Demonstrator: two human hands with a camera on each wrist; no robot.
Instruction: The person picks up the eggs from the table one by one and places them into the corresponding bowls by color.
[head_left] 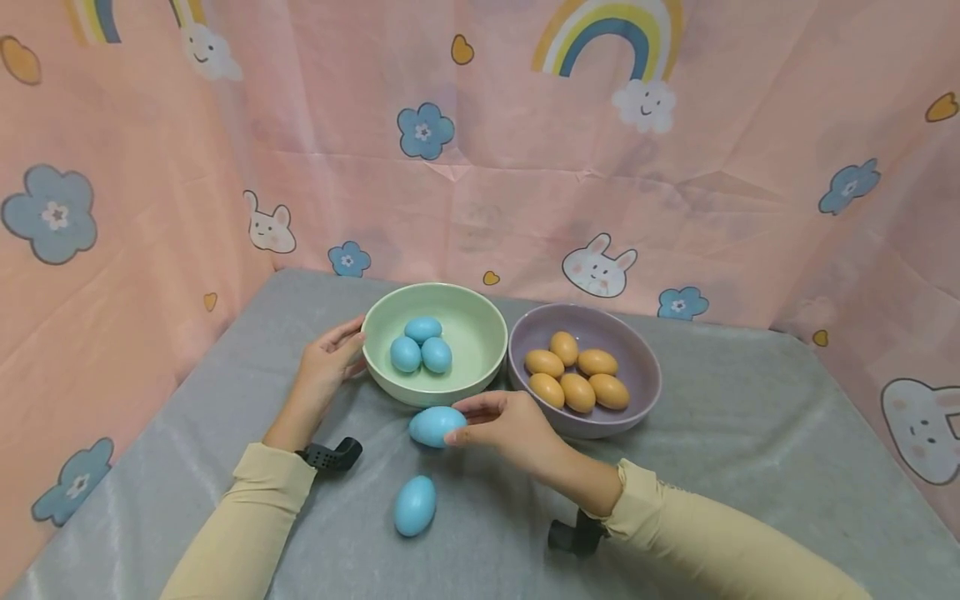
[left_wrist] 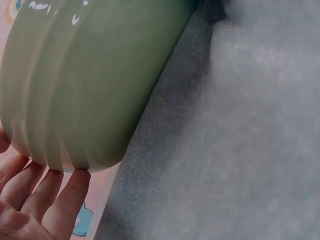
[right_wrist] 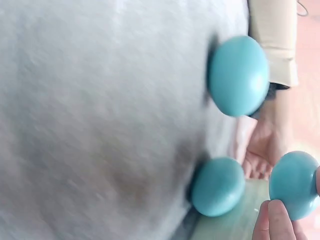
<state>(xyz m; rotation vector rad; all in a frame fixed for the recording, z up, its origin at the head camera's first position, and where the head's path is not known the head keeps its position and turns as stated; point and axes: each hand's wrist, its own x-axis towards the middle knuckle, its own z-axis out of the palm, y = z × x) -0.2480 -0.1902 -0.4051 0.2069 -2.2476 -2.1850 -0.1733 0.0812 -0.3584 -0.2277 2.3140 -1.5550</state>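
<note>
My left hand (head_left: 326, 362) rests its fingertips against the outer left wall of a pale green bowl (head_left: 480, 333); in the left wrist view the fingers (left_wrist: 67, 205) touch the bowl's side. Several blue eggs lie in that bowl. With thumb and fingers, my right hand (head_left: 510, 429) pinches a blue egg (head_left: 433, 427) just in front of the bowl. Nearer to me, another blue egg (head_left: 415, 506) lies on the grey cloth. In the right wrist view, the held egg (right_wrist: 294, 185) is at the lower right, and two blue eggs (right_wrist: 239, 76) appear on the cloth.
A purple bowl (head_left: 647, 375) with several tan eggs (head_left: 577, 392) stands beside the green bowl, on its right. Grey cloth (head_left: 735, 467) covers the table. A pink printed curtain (head_left: 510, 200) surrounds the back and sides.
</note>
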